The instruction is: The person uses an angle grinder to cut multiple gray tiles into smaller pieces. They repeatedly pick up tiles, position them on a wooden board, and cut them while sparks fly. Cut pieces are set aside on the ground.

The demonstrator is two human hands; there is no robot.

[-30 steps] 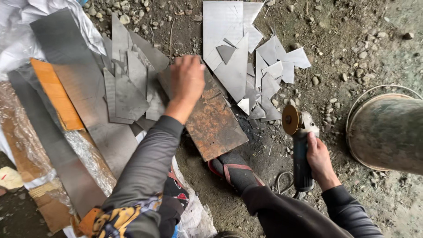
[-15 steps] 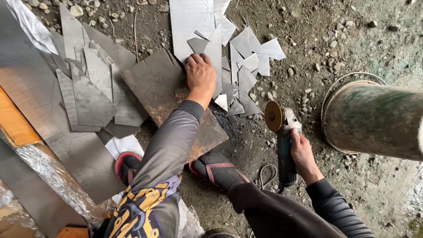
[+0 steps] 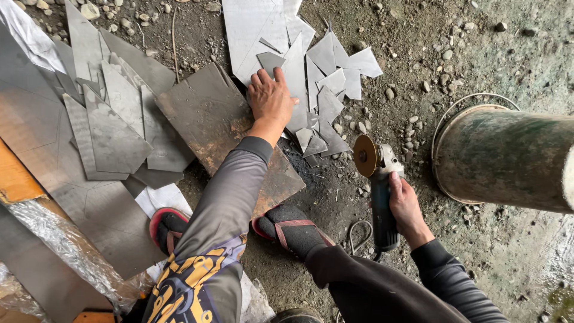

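On gravelly dirt, the left hand [image 3: 270, 98] lies flat on grey sheet-metal offcuts [image 3: 317, 90]; the right hand [image 3: 406, 203] grips an angle grinder [image 3: 376, 185].

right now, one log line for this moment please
left hand: flat on cut metal pieces | right hand: gripping angle grinder | rusty plate: on ground under forearm

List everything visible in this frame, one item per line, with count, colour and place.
Cut metal pieces: many, grey, top centre on the ground.
Rusty plate: one, brown, centre.
Metal sheets: several, grey, left.
Angle grinder: one, dark body, orange disc, right of centre.
Bucket: one, greenish, lying right.
Ground: grey dirt with pebbles.
Sandals: two, red-edged, bottom centre.
Left hand: flat on the cut pieces.
Right hand: gripping the grinder.
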